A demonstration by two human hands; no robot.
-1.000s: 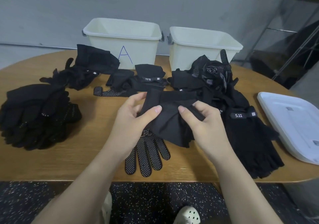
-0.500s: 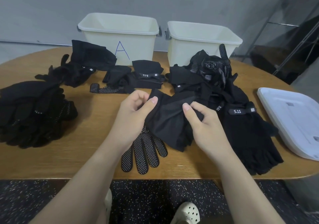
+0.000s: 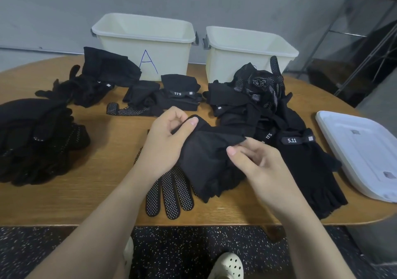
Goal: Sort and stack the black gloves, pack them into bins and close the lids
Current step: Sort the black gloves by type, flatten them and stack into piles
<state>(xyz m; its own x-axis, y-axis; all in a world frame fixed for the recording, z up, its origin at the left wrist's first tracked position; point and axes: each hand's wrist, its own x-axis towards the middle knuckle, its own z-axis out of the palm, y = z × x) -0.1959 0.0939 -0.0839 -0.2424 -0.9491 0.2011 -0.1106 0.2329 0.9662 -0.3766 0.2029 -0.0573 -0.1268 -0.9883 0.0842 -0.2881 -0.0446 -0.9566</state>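
Both bins look empty from where I stand: the one marked A (image 3: pixel 144 42) on the far left and its twin (image 3: pixel 249 51) to the right have nothing showing above their rims, and a lid (image 3: pixel 363 150) lies flat at the right edge of the table (image 3: pixel 103 192), off any bin. So packing hasn't begun, I'd say, and sorting is only partway. One heap of gloves (image 3: pixel 36 141) sits stacked at the left, while loose gloves (image 3: pixel 257 100) sprawl in front of the bins. The left hand (image 3: pixel 165 143) pinches the cuff of a black glove (image 3: pixel 206 160) between thumb and curled fingers; the right hand (image 3: pixel 257 162) nips its other edge, fingers loosely bent. A dotted glove (image 3: pixel 169 195) lies underneath.
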